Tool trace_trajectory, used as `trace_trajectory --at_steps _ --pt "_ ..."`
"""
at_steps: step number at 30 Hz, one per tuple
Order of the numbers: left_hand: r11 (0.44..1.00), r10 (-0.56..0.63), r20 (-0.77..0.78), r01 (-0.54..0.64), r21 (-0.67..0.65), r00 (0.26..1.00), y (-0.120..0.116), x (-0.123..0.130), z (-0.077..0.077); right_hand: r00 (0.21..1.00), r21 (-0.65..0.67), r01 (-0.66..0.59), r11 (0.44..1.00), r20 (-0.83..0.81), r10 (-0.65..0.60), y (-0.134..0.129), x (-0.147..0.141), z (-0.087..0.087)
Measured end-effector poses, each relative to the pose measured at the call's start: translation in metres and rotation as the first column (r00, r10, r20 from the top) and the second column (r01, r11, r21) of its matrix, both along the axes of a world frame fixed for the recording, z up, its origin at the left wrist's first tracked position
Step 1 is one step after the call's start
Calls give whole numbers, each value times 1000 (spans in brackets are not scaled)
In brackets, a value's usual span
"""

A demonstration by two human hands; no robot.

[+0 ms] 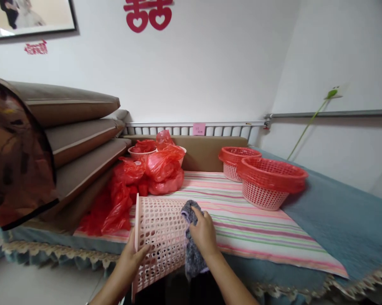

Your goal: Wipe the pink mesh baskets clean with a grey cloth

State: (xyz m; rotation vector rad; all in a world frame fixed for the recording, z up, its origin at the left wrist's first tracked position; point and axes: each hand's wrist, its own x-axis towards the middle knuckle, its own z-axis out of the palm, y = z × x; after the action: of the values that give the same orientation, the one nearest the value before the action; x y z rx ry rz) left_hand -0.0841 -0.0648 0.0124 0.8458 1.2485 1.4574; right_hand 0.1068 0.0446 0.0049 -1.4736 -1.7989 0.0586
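Observation:
A pale pink plastic basket (161,237) with a lattice wall is tipped on its side in front of me, its rim to the left. My left hand (134,260) grips it by the rim, thumb lying on the outer wall and the other fingers hidden behind. In my right hand (203,231) is a dark grey cloth (194,256) with a light purple edge. That hand presses the cloth against the base end of the basket, and part of the cloth hangs below.
Red plastic bags (164,167) heap at the back left beside stacked cushions (83,140). Two bag-lined baskets (265,195) stand at the right on a striped cloth (261,237). A radiator (225,130) runs along the wall.

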Motion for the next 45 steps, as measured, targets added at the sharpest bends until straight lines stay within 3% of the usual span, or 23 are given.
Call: trace_trajectory --at_steps 3,6,9,13,15,17,20,23,28,31,34,36,38,42,45 --pt "998 -44 -6 44 40 999 -4 0 -5 979 13 -172 985 -110 172 -26 -42 9" --pt "991 73 -150 -56 119 986 -12 -5 -18 898 75 -404 912 -158 410 -61 -87 23" --pt "981 154 -227 -121 153 962 -18 -14 -30 854 70 -504 861 -108 509 -83 -107 30" --pt "995 43 -147 -29 93 988 -19 -19 -41 875 68 -483 873 -6 484 -69 -81 22" --pt "999 -23 -54 25 45 998 -20 -15 -48 936 59 -353 934 15 353 -48 -51 13" --pt "999 -31 26 30 37 999 -22 -7 -56 990 11 -142 990 20 141 -25 -17 5" --pt "997 7 43 -10 72 999 -26 4 -65 996 -88 84 993 27 -82 -3 22 -3" --pt "996 6 -8 -5 87 1000 -28 7 -59 990 -103 130 986 62 -124 1 37 -6" --pt "997 -71 24 70 35 997 -24 -2 -22 994 -151 104 983 58 -96 2 25 -1" --pt "998 -58 113 58 2 992 -21 -2 -12 999 -189 29 982 -20 -33 -4 -1 10" --pt "996 -85 87 83 29 993 -20 -3 -22 972 -124 -193 973 -158 172 -29 -45 25" --pt "991 -63 -6 63 115 998 -21 -8 -35 907 -31 -376 926 -218 361 -54 -76 35" --pt "981 -15 -91 32 191 996 -23 -16 -48 857 21 -478 878 -209 472 -77 -100 41" --pt "982 10 -125 14 188 992 -29 -23 -69 841 37 -529 848 -112 529 -97 -110 39" --pt "989 76 -17 -74 125 997 -35 -13 -78 872 29 -489 872 8 489 -80 -86 30"
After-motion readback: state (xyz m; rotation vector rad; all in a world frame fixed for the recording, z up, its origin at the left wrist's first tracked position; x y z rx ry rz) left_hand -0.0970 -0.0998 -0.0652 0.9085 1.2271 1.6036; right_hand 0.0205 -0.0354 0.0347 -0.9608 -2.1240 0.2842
